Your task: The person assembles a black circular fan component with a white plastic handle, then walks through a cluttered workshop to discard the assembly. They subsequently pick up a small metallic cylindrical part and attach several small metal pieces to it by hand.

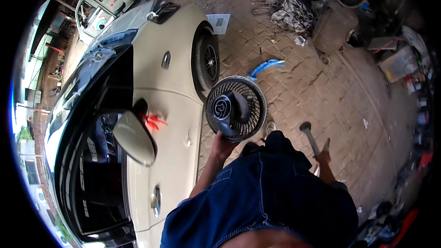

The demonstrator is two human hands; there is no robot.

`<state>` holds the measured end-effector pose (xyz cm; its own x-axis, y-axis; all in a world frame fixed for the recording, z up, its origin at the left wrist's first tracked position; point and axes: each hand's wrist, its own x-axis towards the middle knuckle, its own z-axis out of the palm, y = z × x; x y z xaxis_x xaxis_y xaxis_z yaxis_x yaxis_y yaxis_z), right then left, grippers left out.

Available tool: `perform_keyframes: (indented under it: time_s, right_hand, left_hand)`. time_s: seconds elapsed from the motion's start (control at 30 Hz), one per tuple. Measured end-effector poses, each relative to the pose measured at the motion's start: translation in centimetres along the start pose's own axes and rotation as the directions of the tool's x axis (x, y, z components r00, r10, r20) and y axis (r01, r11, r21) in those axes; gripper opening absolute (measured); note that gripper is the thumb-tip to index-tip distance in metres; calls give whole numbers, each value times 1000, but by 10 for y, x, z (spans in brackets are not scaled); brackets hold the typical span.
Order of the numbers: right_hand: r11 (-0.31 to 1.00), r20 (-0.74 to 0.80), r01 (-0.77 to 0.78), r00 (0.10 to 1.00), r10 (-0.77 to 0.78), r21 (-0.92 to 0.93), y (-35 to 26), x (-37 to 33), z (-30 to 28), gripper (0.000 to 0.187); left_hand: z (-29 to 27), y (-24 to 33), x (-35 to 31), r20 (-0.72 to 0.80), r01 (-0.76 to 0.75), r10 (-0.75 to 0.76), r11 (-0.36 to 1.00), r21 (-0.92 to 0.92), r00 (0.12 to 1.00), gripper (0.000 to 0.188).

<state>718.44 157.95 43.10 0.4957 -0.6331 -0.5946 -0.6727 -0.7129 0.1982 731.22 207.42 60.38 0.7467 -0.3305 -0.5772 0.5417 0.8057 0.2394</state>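
Observation:
My left hand is closed on the lower edge of a round black fan, held in front of me beside the car. It has a slotted cage, a round hub with a pale emblem and a dark curved piece across the middle. Out to my right, my right hand grips a grey rod with a dark round end; its exact kind I cannot make out. One finger or thumb of that hand points away from me. The fan hides part of the paving and of the car's lower side.
A cream car stands close on my left, its side mirror sticking out beside a red cloth. Blue crumpled plastic and a paper sheet lie on the paving. Clutter, including a brown tank, lines the far right.

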Motion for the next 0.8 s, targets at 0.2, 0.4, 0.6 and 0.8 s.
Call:
perform_keyframes:
  time_s: [0.2, 0.4, 0.6, 0.8]
  right_hand:
    - [942, -246, 335, 914, -324, 2, -226, 118, -233, 60]
    - [881, -317, 472, 837, -446, 7, -404, 234, -351, 52]
    - [930, -81, 367, 928, -363, 35, -503, 306, -423, 50]
    - [976, 0, 200, 980, -200, -84, -564, 401, -458, 55]
  left_hand:
    - [94, 86, 138, -81, -128, 128, 992, 2, 988, 46]
    - [142, 197, 290, -70, -166, 160, 983, -82, 985, 41]
    - [232, 325, 428, -69, -187, 182, 980, -71, 981, 49]
    - [296, 453, 577, -187, -180, 163, 981, -75, 969, 44]
